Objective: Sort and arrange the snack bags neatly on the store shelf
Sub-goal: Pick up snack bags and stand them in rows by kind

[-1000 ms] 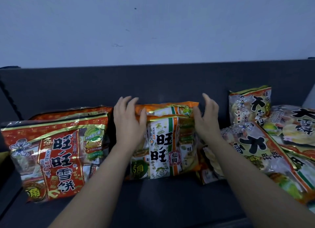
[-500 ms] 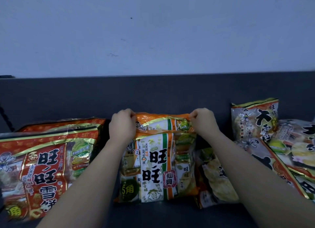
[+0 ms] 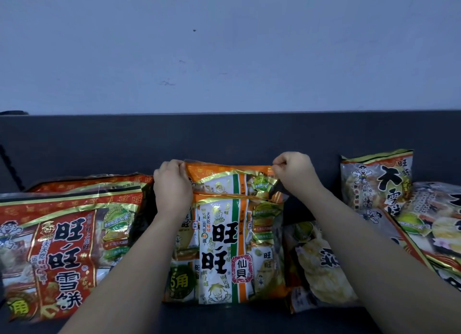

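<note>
Flat-palmed a second ago, both hands now curl at centre frame: left hand (image 3: 171,186) and right hand (image 3: 296,174) each pinch a top corner of the rear orange senbei bag (image 3: 229,175). Its top shows above the front orange senbei bag (image 3: 224,246) standing on the dark shelf (image 3: 224,139). Red snow-cracker bags (image 3: 62,246) lean at lower left; grey-and-gold cracker bags (image 3: 376,181) are piled at right.

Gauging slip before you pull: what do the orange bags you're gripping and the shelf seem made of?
Orange bags: glossy plastic film with gold foil-like trim, judging by glare and crinkles. Shelf: dark, matte, no glare; maybe painted metal or board.
</note>
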The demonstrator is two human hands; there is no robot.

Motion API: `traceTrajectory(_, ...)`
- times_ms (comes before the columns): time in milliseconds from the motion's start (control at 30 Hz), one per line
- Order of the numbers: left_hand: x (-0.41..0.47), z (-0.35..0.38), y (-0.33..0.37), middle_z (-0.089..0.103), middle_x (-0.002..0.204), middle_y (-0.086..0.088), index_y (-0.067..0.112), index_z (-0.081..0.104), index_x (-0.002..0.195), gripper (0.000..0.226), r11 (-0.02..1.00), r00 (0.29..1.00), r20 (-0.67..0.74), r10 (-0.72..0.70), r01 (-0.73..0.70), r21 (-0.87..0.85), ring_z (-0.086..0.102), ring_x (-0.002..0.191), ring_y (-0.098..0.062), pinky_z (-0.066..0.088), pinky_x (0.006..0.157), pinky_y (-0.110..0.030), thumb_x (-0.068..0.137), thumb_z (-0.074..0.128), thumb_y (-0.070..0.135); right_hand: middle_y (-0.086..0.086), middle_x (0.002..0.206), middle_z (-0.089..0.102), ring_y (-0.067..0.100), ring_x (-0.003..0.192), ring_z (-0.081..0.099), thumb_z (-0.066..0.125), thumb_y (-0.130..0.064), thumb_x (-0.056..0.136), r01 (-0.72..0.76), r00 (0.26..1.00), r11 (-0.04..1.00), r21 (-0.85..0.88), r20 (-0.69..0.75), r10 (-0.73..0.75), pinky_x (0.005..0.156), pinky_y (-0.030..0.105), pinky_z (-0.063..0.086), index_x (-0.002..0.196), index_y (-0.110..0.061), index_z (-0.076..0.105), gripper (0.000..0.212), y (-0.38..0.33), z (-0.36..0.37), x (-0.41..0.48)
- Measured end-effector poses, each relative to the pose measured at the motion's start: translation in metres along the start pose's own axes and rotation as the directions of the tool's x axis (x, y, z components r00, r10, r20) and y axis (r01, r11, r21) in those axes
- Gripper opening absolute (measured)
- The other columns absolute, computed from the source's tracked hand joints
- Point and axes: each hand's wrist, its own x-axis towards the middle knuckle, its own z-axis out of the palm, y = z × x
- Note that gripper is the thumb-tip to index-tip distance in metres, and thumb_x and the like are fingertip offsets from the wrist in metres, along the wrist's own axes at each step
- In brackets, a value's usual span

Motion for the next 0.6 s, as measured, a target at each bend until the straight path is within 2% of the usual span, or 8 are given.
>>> traceTrajectory(33, -0.001, 0.0, 0.0, 0.06, 0.109, -0.012, 0.002, 0.063, 0.113, 0.033, 1.0, 1.0, 0.006, -0.012, 0.012, -0.002, 0.051, 0.104, -0.028, 0.043, 0.08, -0.034, 0.104, 0.037, 0.021, 0.002, 0.095, 0.06, 0.018, 0.085, 0.061, 0.065, -0.013, 0.087, 0.017, 0.998, 1.0, -0.011, 0.067, -0.016, 0.075, 0.033, 0.055, 0.101, -0.012, 0.068, 0.015, -0.002, -0.002, -0.001)
traceTrajectory(67, -0.001, 0.001, -0.001, 0.06, 0.11, -0.012, 0.002, 0.063, 0.114, 0.033, 1.0, 1.0, 0.012, -0.017, 0.017, -0.008, 0.051, 0.105, -0.028, 0.041, 0.08, -0.033, 0.104, 0.037, 0.021, 0.0, 0.103, 0.056, 0.016, 0.092, 0.058, 0.07, -0.012, 0.083, 0.033, 0.99, 0.999, -0.021, 0.139, -0.029, 0.077, 0.03, 0.053, 0.112, -0.016, 0.064, 0.03, -0.004, -0.001, -0.002)
traceTrajectory(100, -0.002, 0.001, -0.001, 0.06, 0.11, -0.012, 0.002, 0.062, 0.115, 0.033, 1.0, 1.0, 0.015, -0.017, 0.018, -0.016, 0.051, 0.106, -0.028, 0.04, 0.081, -0.031, 0.104, 0.037, 0.021, -0.002, 0.11, 0.05, 0.016, 0.096, 0.055, 0.072, -0.01, 0.081, 0.04, 0.98, 0.998, -0.047, 0.198, -0.03, 0.078, 0.028, 0.051, 0.118, -0.02, 0.058, 0.041, -0.005, -0.001, -0.005)
traceTrajectory(167, -0.002, 0.002, -0.002, 0.06, 0.111, -0.013, 0.001, 0.062, 0.116, 0.034, 0.999, 1.0, 0.017, -0.014, 0.014, -0.033, 0.052, 0.106, -0.028, 0.041, 0.081, -0.031, 0.104, 0.037, 0.02, -0.003, 0.11, 0.043, 0.018, 0.096, 0.053, 0.067, -0.003, 0.081, 0.073, 0.972, 0.994, -0.085, 0.228, -0.052, 0.075, 0.029, 0.051, 0.113, -0.026, 0.051, 0.043, -0.005, 0.004, -0.01)
traceTrajectory(267, -0.001, 0.002, -0.003, 0.06, 0.11, -0.013, 0.002, 0.063, 0.114, 0.033, 0.999, 1.0, 0.016, -0.016, 0.017, -0.047, 0.052, 0.105, -0.028, 0.043, 0.083, -0.034, 0.104, 0.037, 0.02, -0.002, 0.111, 0.046, 0.021, 0.097, 0.054, 0.059, -0.006, 0.088, 0.134, 0.978, 0.978, -0.162, 0.181, -0.104, 0.08, 0.035, 0.052, 0.111, -0.023, 0.056, 0.029, -0.002, 0.012, -0.011)
traceTrajectory(367, 0.0, 0.001, -0.006, 0.06, 0.109, -0.012, 0.002, 0.063, 0.113, 0.032, 0.998, 1.0, 0.003, -0.026, 0.026, -0.053, 0.052, 0.104, -0.028, 0.041, 0.082, -0.032, 0.104, 0.037, 0.019, 0.004, 0.116, 0.054, 0.026, 0.1, 0.057, 0.049, -0.019, 0.099, 0.157, 0.981, 0.959, -0.236, 0.151, -0.123, 0.085, 0.039, 0.052, 0.114, -0.009, 0.065, 0.023, -0.005, 0.013, -0.006)
traceTrajectory(500, 0.001, 0.002, -0.01, 0.061, 0.103, -0.012, 0.001, 0.064, 0.107, 0.033, 0.998, 1.0, -0.018, -0.024, 0.023, -0.063, 0.053, 0.099, -0.029, 0.039, 0.076, -0.031, 0.104, 0.036, 0.019, 0.008, 0.099, 0.064, 0.027, 0.088, 0.061, 0.037, -0.032, 0.105, 0.062, 0.998, 0.928, -0.367, 0.042, -0.05, 0.077, 0.036, 0.048, 0.102, -0.005, 0.065, 0.039, -0.012, 0.003, 0.0)
traceTrajectory(600, 0.001, 0.002, -0.007, 0.061, 0.108, -0.014, 0.001, 0.064, 0.11, 0.034, 0.999, 1.0, -0.007, -0.026, 0.026, -0.026, 0.052, 0.102, -0.03, 0.037, 0.077, -0.031, 0.104, 0.034, 0.014, 0.008, 0.09, 0.065, 0.025, 0.08, 0.061, 0.04, -0.029, 0.103, -0.034, 0.999, 0.963, -0.268, -0.017, 0.031, 0.068, 0.033, 0.047, 0.102, -0.006, 0.065, 0.034, -0.013, 0.003, -0.004)
